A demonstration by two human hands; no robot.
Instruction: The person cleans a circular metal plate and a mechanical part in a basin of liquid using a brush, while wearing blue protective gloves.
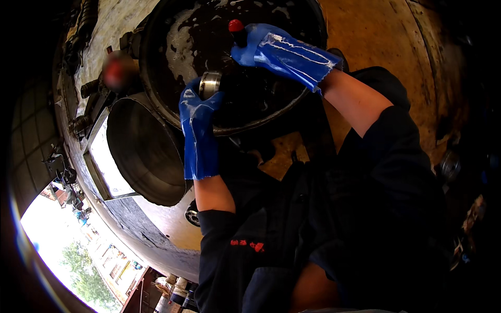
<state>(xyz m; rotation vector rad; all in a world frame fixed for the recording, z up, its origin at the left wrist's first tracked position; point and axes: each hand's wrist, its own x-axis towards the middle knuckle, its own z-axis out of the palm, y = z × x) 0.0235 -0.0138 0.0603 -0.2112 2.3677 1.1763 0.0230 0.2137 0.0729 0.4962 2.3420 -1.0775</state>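
Blue gauntlet gloves cover both hands, which are over a wide black basin [151, 94] of dark liquid. My left hand [198, 107] is closed around a shiny metal ring [210, 83], possibly a bearing, near the basin's front left rim. Farther back and to the right, my right hand [255, 46] grips a black tool handle with a red end [236, 26]. Fine bristles seem to show below that fist, so it looks like a brush; most of it is hidden by the glove. The brush and the metal ring are apart.
A deep, dark round metal drum [148, 151] stands left of the basin, beside a pale framed panel [107, 156]. A blurred red object [119, 70] sits among dark metal parts at the left. Brown stained floor [376, 36] lies at right. Cylindrical parts [177, 292] are at lower left.
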